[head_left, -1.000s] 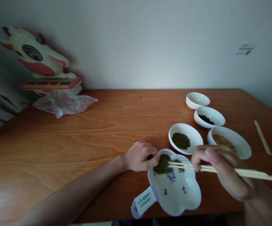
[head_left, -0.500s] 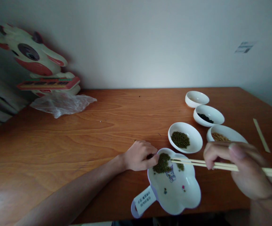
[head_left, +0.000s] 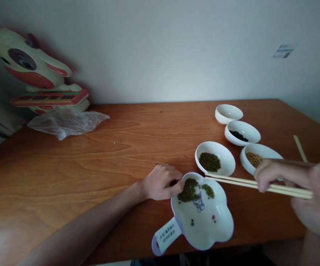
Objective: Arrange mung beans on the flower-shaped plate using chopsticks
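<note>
My left hand (head_left: 164, 183) is closed on the left rim of a white, flower-shaped dish (head_left: 212, 229) with a lilac edge and a labelled handle. Green mung beans (head_left: 189, 190) lie in its upper left part, and a smaller group (head_left: 208, 191) sits beside them. My right hand (head_left: 293, 184), somewhat blurred, grips a pair of pale chopsticks (head_left: 237, 180). Their tips are over the dish's far rim, close to a white bowl (head_left: 228, 160) of mung beans; whether they pinch a bean is too small to tell.
Behind my right hand stands a bowl (head_left: 271, 151) of tan beans. Farther back are a bowl (head_left: 251, 131) with black beans and another white bowl (head_left: 230, 112). A pale stick (head_left: 300, 148) lies at right. A cow toy keyboard (head_left: 49, 98) and plastic bag (head_left: 68, 123) occupy the back left.
My right hand has moved the chopsticks up from among the beans in the dish to its far rim, near the mung bean bowl. My left hand keeps its hold. The view has shifted slightly.
</note>
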A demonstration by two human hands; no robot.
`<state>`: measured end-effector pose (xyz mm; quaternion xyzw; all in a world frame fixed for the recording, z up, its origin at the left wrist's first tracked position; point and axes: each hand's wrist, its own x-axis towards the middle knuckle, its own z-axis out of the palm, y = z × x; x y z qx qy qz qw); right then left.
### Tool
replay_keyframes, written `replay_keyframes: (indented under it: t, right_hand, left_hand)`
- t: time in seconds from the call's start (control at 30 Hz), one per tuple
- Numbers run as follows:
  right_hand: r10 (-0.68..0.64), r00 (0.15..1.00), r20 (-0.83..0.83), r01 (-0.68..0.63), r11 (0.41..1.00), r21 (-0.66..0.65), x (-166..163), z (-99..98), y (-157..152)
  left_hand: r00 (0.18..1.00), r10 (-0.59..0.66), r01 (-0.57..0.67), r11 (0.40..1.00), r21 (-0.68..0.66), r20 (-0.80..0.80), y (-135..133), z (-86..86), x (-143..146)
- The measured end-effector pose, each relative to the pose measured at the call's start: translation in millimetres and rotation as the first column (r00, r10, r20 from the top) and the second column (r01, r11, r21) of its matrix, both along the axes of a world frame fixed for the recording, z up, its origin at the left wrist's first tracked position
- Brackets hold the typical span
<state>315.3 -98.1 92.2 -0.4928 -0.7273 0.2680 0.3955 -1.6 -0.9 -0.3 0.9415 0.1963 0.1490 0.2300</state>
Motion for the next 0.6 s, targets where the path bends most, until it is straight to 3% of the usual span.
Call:
replay_keyframes:
  t: [0.1, 0.23, 0.6]
  right_hand:
    - [0.097, 0.995, -0.02, -0.098, 0.989, -0.112, -30, 7.0, 5]
    - [0.153, 0.988, 0.004, -0.148, 0.963, -0.225, -45, 4.1, 11]
    - [0.198, 0.977, 0.072, -0.172, 0.946, -0.273, -46, -0.6, 14]
  left_hand:
    - [1.0, 0.007, -0.007, 1.0, 0.003, -0.003, 0, -0.3, 0]
    - [1.0, 0.011, -0.011, 1.0, -0.002, -0.004, 1, 0.1, 1]
    - [1.0, 0.01, -0.01, 1.0, -0.006, 0.005, 0, 0.6, 0]
